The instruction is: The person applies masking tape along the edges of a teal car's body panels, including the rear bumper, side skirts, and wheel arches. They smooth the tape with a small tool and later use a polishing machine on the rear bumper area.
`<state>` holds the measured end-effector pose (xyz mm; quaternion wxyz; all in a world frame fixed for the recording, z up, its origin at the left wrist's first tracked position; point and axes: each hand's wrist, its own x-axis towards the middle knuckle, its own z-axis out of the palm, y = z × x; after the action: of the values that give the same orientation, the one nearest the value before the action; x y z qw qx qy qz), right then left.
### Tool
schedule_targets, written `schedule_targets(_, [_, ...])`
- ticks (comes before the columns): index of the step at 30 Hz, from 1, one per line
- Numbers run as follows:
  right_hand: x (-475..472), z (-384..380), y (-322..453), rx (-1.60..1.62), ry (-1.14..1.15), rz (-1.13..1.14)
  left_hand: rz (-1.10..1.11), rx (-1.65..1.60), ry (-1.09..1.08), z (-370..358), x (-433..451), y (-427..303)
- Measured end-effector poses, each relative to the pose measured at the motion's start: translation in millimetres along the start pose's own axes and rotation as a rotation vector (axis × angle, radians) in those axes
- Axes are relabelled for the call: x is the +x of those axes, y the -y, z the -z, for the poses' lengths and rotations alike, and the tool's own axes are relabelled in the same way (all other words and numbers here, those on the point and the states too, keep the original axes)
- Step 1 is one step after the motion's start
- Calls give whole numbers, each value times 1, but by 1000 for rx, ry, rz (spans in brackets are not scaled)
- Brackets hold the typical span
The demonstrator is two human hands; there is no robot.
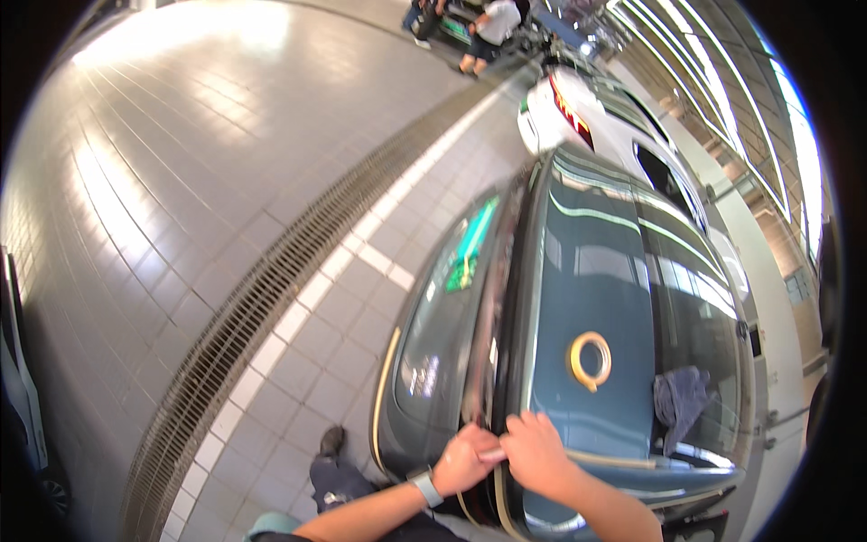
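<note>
My left hand (466, 458), with a pale watch band at the wrist, is at the rear corner of a dark blue car, beside the dark seam at the trunk edge. My right hand (535, 450) meets it there, fingers curled down over the trunk lid (596, 284). The fingertips are together; whatever they pinch is hidden. A strip of masking tape (609, 459) runs from beside my right hand along the lid's side, and another tape strip (502, 498) continues below the hands. A roll of masking tape (589, 361) lies on the lid. A crumpled grey-blue cloth (681, 403) rests by the rear window.
A yellowish strip (381, 413) edges the bumper, and a green licence plate (472, 247) is on the rear panel. Beyond stands a white car (562, 112). A floor drain grate (271, 271) crosses the tiled floor. People (494, 30) are at the far end.
</note>
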<state>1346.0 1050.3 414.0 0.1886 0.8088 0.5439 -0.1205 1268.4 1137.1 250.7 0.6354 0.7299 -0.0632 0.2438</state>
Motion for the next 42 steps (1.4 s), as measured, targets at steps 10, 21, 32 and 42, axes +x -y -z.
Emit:
schedule_targets(10, [-6, -9, 8, -88, -73, 98, 61, -29, -182, -20, -14, 1])
schedule_targets(21, [-3, -1, 10, -112, -108, 106, 13, 126, -253, -21, -12, -12])
schedule_targets(32, [-1, 0, 11, -140, -108, 102, 71, 69, -258, -24, -12, -11])
schedule_targets(42, [-13, -3, 6, -67, -162, 68, 1, 146, -209, -21, -6, -15])
